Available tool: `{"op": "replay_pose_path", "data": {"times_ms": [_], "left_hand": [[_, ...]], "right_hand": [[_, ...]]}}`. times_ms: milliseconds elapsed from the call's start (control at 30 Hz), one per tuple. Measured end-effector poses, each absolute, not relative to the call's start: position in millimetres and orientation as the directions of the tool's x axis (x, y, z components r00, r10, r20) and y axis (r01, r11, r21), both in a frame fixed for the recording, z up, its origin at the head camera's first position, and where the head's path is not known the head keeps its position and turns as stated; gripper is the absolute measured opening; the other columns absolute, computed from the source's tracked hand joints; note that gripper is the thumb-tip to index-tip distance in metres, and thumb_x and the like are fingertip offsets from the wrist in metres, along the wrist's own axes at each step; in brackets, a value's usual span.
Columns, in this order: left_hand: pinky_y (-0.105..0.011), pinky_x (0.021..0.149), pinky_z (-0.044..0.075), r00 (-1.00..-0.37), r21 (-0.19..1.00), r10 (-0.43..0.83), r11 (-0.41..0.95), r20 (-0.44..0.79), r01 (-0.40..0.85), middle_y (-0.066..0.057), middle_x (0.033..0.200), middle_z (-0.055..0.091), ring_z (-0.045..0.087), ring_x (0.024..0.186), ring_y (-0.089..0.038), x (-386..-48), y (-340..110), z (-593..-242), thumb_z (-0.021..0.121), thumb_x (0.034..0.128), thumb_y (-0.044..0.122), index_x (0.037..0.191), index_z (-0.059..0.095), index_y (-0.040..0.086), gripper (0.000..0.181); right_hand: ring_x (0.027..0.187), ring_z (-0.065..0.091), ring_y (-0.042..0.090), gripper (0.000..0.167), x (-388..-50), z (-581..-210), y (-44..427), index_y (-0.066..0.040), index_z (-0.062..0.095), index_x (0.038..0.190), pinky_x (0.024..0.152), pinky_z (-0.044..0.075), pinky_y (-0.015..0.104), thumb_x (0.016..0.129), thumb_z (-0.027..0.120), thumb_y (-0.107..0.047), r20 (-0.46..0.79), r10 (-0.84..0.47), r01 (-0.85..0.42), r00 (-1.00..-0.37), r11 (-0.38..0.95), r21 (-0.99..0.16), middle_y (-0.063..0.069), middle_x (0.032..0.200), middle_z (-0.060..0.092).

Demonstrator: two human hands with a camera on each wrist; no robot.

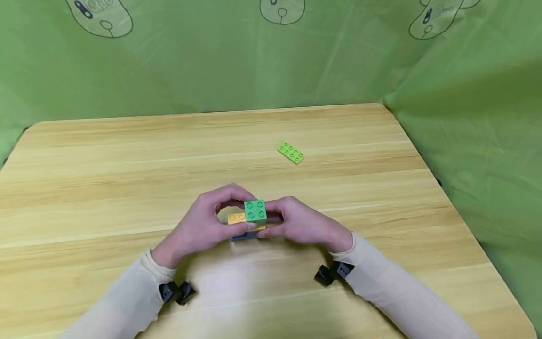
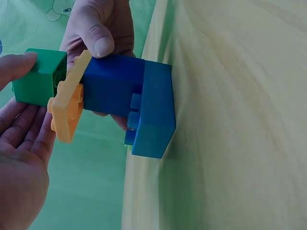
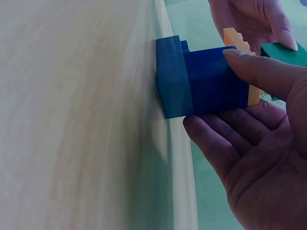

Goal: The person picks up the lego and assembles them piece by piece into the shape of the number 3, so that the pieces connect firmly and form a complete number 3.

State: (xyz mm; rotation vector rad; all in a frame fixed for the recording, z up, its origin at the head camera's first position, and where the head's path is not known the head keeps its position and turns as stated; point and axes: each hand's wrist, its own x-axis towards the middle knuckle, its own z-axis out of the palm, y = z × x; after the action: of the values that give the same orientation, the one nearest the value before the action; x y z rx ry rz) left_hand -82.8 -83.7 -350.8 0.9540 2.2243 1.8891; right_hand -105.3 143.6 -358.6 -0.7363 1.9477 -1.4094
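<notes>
My left hand [image 1: 207,221] pinches a green two-by-two toy building brick [image 1: 255,211] between thumb and fingers. The brick's hollow underside faces the studs of a flat orange plate [image 2: 72,98], and a small gap shows between them. Under the plate is a dark blue brick [image 2: 112,84], which my right hand [image 1: 298,220] grips with its thumb and fingers. A lighter blue brick [image 3: 173,79] forms the base of this stack, low at the tabletop. Some of its studs [image 2: 133,120] stick out uncovered beside the dark blue brick. In the head view, the hands hide much of the stack.
A lime green plate [image 1: 290,153] with several studs lies flat on the wooden table [image 1: 127,165], beyond the hands and slightly right. Green cloth [image 1: 211,70] hangs behind the table and along its right side. Black wrist cameras [image 1: 332,273] sit below both wrists.
</notes>
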Motion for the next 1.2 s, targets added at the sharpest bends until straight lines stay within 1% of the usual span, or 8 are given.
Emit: {"op": "replay_pose_path", "data": {"times_ms": [133, 367, 633, 867, 1067, 1200], "left_hand": [[-0.039, 0.091, 0.051, -0.801, 0.913, 0.508, 0.066, 0.317, 0.403, 0.004, 0.104, 0.067, 0.064, 0.097, -0.018, -82.1, -83.7, -352.5, 0.084, 0.0785, 0.008, 0.108, 0.069, 0.012, 0.033], [-0.038, 0.09, 0.052, -0.795, 0.906, 0.515, 0.077, 0.321, 0.416, 0.005, 0.103, 0.067, 0.064, 0.095, -0.017, -82.1, -82.8, -355.2, 0.084, 0.0784, 0.008, 0.108, 0.069, 0.012, 0.033], [-0.037, 0.09, 0.052, -0.779, 0.888, 0.524, 0.087, 0.344, 0.451, 0.005, 0.103, 0.066, 0.064, 0.096, -0.016, -83.4, -81.4, -356.2, 0.083, 0.0795, 0.009, 0.107, 0.069, 0.013, 0.031], [-0.035, 0.091, 0.052, -0.777, 0.881, 0.525, 0.098, 0.349, 0.462, 0.006, 0.104, 0.066, 0.064, 0.097, -0.016, -83.3, -81.0, -357.7, 0.083, 0.0802, 0.011, 0.107, 0.069, 0.014, 0.031], [-0.035, 0.092, 0.051, -0.782, 0.877, 0.524, 0.127, 0.338, 0.464, 0.007, 0.103, 0.066, 0.064, 0.097, -0.014, -83.6, -81.6, -357.4, 0.082, 0.0812, 0.012, 0.107, 0.069, 0.014, 0.029], [-0.035, 0.092, 0.051, -0.786, 0.876, 0.522, 0.138, 0.332, 0.462, 0.007, 0.102, 0.066, 0.064, 0.096, -0.014, -83.9, -82.1, -356.2, 0.083, 0.081, 0.012, 0.106, 0.069, 0.014, 0.029]], "right_hand": [[0.107, 0.065, 0.016, 0.039, -104.8, -358.5, 143.3, 0.003, 0.065, 0.121, 0.09, 0.052, 0.03, 0.084, 0.076, 0.001, -0.166, -0.734, -0.084, -0.659, 0.292, -0.953, 0.006, 0.115, 0.069], [0.102, 0.067, 0.016, 0.034, -105.3, -357.6, 142.6, 0.002, 0.067, 0.116, 0.088, 0.053, 0.03, 0.083, 0.076, 0.002, -0.17, -0.734, -0.096, -0.658, 0.305, -0.947, 0.005, 0.109, 0.071], [0.099, 0.068, 0.014, 0.03, -105.3, -357.7, 142.9, -0.002, 0.07, 0.113, 0.086, 0.054, 0.029, 0.084, 0.077, -0.002, -0.172, -0.717, -0.128, -0.675, 0.343, -0.931, 0.001, 0.105, 0.072], [0.098, 0.068, 0.013, 0.029, -104.3, -358.1, 143.9, -0.005, 0.07, 0.111, 0.086, 0.054, 0.029, 0.083, 0.078, -0.001, -0.186, -0.706, -0.114, -0.683, 0.355, -0.928, -0.003, 0.103, 0.072], [0.099, 0.068, 0.014, 0.031, -105.0, -359.5, 143.0, -0.001, 0.069, 0.114, 0.085, 0.054, 0.029, 0.084, 0.077, -0.001, -0.184, -0.714, -0.116, -0.675, 0.35, -0.93, 0.001, 0.105, 0.072], [0.098, 0.068, 0.014, 0.031, -105.7, -359.6, 142.7, -0.001, 0.07, 0.113, 0.085, 0.054, 0.028, 0.084, 0.078, -0.002, -0.188, -0.71, -0.116, -0.678, 0.356, -0.927, 0.002, 0.104, 0.072]]}}
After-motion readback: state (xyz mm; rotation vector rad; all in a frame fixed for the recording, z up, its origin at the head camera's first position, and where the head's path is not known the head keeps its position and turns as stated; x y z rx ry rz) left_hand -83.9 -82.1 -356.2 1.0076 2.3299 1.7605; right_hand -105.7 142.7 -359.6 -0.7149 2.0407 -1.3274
